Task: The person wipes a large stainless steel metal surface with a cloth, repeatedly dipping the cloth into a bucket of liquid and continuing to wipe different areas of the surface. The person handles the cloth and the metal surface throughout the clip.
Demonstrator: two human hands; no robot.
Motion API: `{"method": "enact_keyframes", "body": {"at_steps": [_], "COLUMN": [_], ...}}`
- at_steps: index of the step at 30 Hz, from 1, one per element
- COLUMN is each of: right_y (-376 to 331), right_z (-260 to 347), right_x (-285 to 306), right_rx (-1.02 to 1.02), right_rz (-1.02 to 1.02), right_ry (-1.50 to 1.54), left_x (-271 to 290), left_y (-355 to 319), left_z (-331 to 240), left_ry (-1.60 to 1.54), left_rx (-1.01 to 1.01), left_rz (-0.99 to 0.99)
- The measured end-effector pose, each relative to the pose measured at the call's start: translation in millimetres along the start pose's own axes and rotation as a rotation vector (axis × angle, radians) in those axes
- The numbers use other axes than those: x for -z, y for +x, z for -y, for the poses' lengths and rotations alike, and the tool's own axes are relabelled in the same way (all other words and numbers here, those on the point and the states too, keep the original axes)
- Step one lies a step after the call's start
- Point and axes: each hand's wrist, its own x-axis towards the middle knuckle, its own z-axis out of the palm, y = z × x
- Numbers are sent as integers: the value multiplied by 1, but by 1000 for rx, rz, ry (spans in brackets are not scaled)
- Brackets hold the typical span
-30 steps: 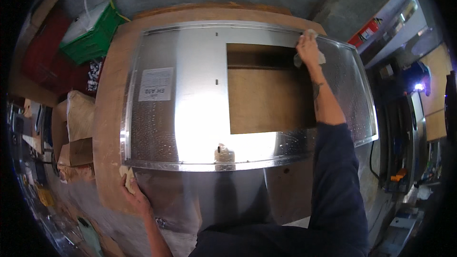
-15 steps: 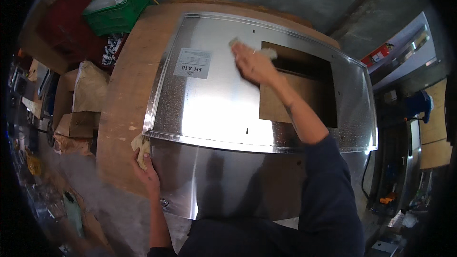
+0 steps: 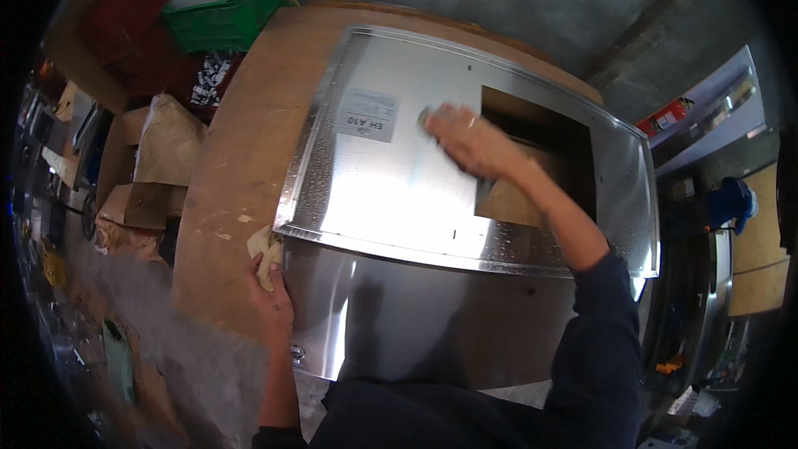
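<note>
A shiny stainless-steel panel point(image 3: 391, 191) with a raised rim lies in front of me, with a grey printed label point(image 3: 366, 115) and a rectangular cut-out point(image 3: 540, 104). Droplets speckle parts of its surface. Over the metal between label and cut-out is my right hand point(image 3: 474, 145), blurred by motion, closed on a pale cloth point(image 3: 425, 115) that barely shows past the fingertips. My left hand point(image 3: 273, 299) grips a crumpled beige cloth point(image 3: 266, 251) at the panel's near left corner, beside the metal side face point(image 3: 399, 308) below the rim.
Brown board point(image 3: 224, 199) extends under and left of the panel. A green crate point(image 3: 224, 21) stands at the back left, above a cardboard box point(image 3: 145, 199) with a paper sack. A grey wall closes off the back. Cluttered shelving and a blue object point(image 3: 731, 204) are on the right.
My right hand has moved nearer to me across the panel, away from its far edge. My left hand keeps its cloth at the corner. The whole view has shifted slightly.
</note>
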Motion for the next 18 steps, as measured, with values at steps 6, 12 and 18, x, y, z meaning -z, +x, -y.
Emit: {"method": "enact_keyframes", "body": {"at_steps": [6,12,18], "right_y": [139,129,11], "right_z": [-95,97,63], "right_x": [-41,-80,-8], "right_rx": [-142,129,26], "right_rz": [-379,-241,156], "right_ry": [2,12,126], "left_x": [-8,-1,-7], "left_y": [3,-1,-4], "left_z": [-10,13,-1], "left_ry": [-11,-55,-75], "left_rx": [-70,-18,-24], "left_rz": [16,-55,-34]}}
